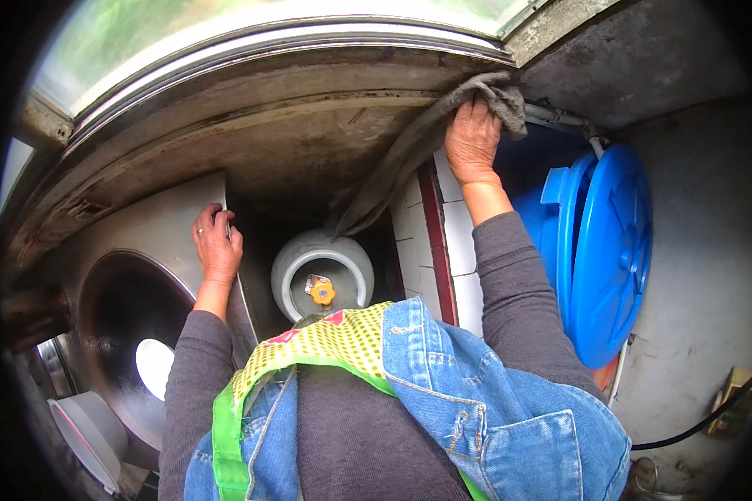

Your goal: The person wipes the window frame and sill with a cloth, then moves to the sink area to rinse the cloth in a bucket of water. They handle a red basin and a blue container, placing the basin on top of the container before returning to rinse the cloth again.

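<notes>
My right hand (pixel 474 141) grips one bunched end of a long grey cloth (pixel 407 147) at the right end of the window ledge (pixel 276 138). The cloth hangs down slantwise towards a grey gas cylinder (pixel 358 270) with a yellow valve knob (pixel 322 292). On the left, my left hand (pixel 218 247) holds the edge of a stainless-steel stove top (pixel 182 206), its fingers bent around the rim. Below that hand, a large dark wok (pixel 116 307) sits in the stove top, with a white round thing (pixel 155 368) in it, partly hidden by my sleeve.
A blue plastic barrel (pixel 539 210) with a blue lid (pixel 614 257) on edge stands at the right. White pipes (pixel 561 117) run along the wall above it. A white-tiled partition (pixel 460 244) rises beside the cylinder. A pale basin (pixel 91 432) is at lower left, and a window (pixel 276 15) above.
</notes>
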### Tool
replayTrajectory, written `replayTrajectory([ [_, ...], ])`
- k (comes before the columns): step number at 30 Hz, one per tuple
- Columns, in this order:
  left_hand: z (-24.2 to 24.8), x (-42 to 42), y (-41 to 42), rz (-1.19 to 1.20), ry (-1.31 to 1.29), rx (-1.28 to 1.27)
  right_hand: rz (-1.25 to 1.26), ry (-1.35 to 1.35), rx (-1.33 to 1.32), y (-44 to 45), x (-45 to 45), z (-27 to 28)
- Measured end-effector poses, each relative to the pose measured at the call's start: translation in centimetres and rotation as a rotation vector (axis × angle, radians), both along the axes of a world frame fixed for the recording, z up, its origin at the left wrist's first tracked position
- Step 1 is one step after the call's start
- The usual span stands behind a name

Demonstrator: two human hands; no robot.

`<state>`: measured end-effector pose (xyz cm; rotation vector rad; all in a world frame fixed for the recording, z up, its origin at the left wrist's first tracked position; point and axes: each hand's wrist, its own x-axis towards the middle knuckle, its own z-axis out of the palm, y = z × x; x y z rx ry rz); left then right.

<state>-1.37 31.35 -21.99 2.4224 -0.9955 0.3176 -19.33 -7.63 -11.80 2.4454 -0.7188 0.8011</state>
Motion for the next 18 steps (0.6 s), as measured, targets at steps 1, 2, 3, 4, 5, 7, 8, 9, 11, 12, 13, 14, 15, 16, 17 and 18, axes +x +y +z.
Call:
replayTrajectory([
  [1, 0.0, 0.1, 0.1, 0.002, -0.004, -0.001, -0.048, 0.022, -0.036, 0.1, 0.7, 0.1],
  [2, 0.1, 0.0, 0.1, 0.006, 0.001, 0.001, -0.096, 0.044, -0.072, 0.2, 1.2, 0.4],
  [3, 0.2, -0.1, 0.1, 0.007, 0.010, 0.001, -0.058, 0.012, -0.163, 0.3, 1.3, 1.4],
  [4, 0.3, -0.2, 0.0, 0.007, 0.019, 0.002, -0.050, 0.050, -0.138, 0.2, 1.3, 1.9],
  [5, 0.3, -0.1, 0.0, 0.003, 0.010, -0.001, -0.043, 0.089, -0.113, 0.0, 1.1, 2.3],
  [7, 0.2, 0.0, 0.1, 0.002, -0.003, -0.012, 0.037, 0.102, -0.036, -0.4, 0.6, 3.7],
  [8, 0.2, 0.1, 0.1, -0.004, -0.007, -0.025, 0.047, 0.159, 0.051, -0.1, 0.0, 4.7],
  [9, 0.2, 0.1, 0.1, -0.008, -0.010, -0.037, 0.086, 0.147, -0.023, -0.1, -0.8, 4.6],
  [11, 0.0, 0.2, 0.2, -0.012, -0.028, -0.042, 0.133, 0.123, -0.147, -1.1, -2.4, 2.7],
  [12, 0.1, 0.1, 0.0, -0.023, -0.012, -0.054, 0.114, 0.138, -0.058, -1.9, -3.3, 1.5],
  [13, 0.2, 0.1, 0.0, -0.016, -0.007, -0.052, 0.113, 0.133, -0.076, -2.3, -3.2, 0.6],
  [14, 0.3, 0.2, 0.1, -0.016, -0.003, -0.051, 0.105, 0.127, -0.095, -2.6, -3.1, -0.4],
  [15, 0.1, 0.2, 0.1, -0.017, -0.002, -0.054, 0.061, 0.148, -0.141, -2.9, -3.2, -1.3],
  [16, 0.0, 0.2, 0.1, -0.015, -0.005, -0.060, 0.021, 0.165, -0.192, -3.2, -2.8, -1.7],
  [17, -0.1, 0.4, 0.2, -0.016, -0.001, -0.043, -0.043, 0.193, -0.250, -3.6, -2.5, -1.8],
  [18, -0.1, 0.4, 0.2, -0.016, 0.009, -0.048, -0.219, 0.336, -0.352, -3.7, -1.9, -1.4],
])
